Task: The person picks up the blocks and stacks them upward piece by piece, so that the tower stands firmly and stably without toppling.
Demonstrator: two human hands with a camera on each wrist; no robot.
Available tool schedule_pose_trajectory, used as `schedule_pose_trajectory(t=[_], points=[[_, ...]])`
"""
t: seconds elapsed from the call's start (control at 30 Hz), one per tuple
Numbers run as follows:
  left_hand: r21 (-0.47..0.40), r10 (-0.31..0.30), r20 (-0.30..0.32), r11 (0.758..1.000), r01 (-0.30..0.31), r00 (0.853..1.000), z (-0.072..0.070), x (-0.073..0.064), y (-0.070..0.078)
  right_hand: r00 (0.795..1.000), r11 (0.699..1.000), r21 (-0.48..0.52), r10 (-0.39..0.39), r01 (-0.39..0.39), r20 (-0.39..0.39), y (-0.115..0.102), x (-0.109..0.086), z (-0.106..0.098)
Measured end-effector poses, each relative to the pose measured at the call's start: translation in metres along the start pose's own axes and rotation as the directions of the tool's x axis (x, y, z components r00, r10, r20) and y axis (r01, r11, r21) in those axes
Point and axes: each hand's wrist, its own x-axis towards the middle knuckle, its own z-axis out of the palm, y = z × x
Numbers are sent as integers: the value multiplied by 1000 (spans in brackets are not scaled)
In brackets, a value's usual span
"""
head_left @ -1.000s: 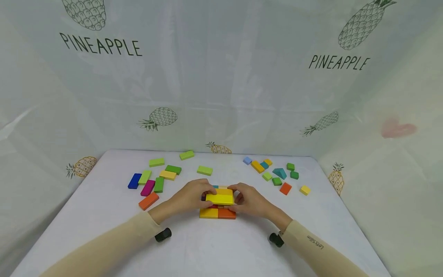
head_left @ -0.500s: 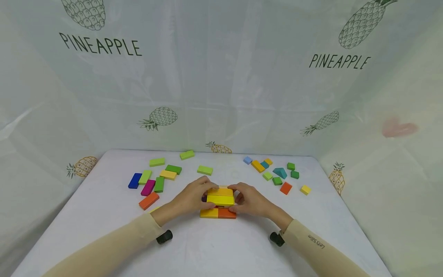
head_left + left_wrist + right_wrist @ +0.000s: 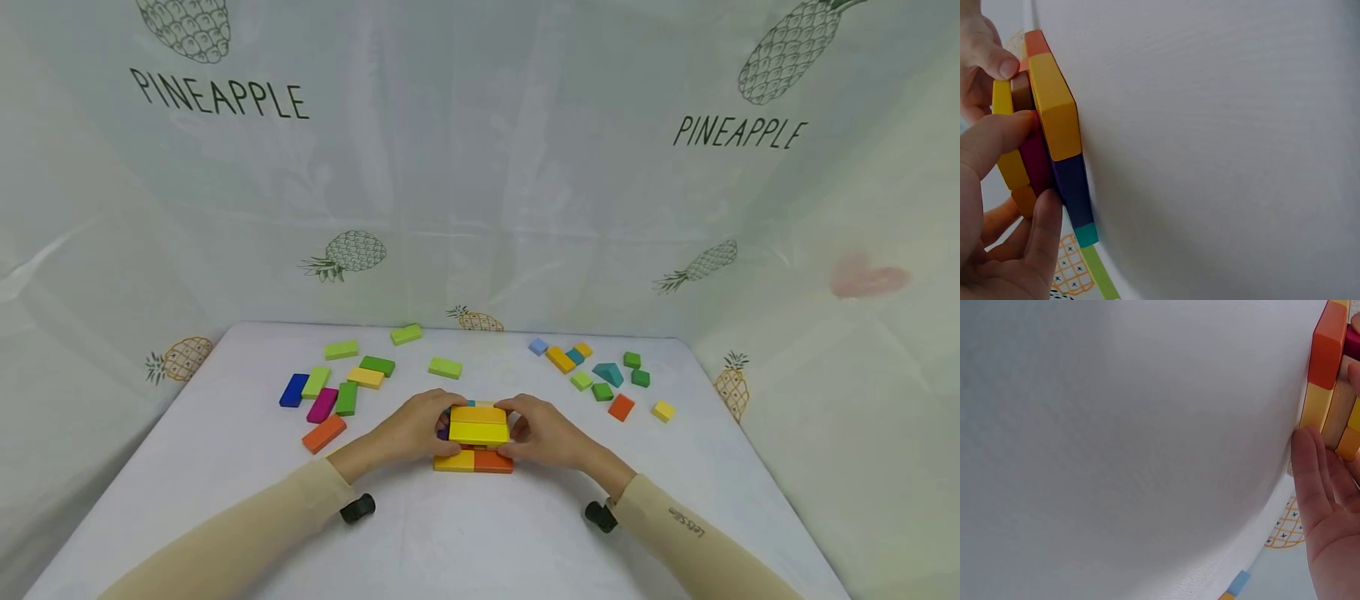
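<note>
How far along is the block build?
Done: a bottom layer, with a yellow front block and orange front block, plus a middle layer showing a magenta block.
In hand: top pair, between left hand and right hand.
Left, probably: scattered pieces, like the loose orange block and teal wedge.

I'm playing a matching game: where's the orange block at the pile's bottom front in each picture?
Head: orange block, just below the middle.
Left wrist: orange block, upper left.
Right wrist: orange block, upper right.
Shared landmark: the bright yellow block, higher up.
</note>
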Motion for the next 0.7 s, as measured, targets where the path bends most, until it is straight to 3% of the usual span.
schedule_pose_trajectory(t=[0.7], points=[[-2,3,5,1000,-3,1000,3,1,-5,999,999,-36,18,-19,-27,-3,0,3]])
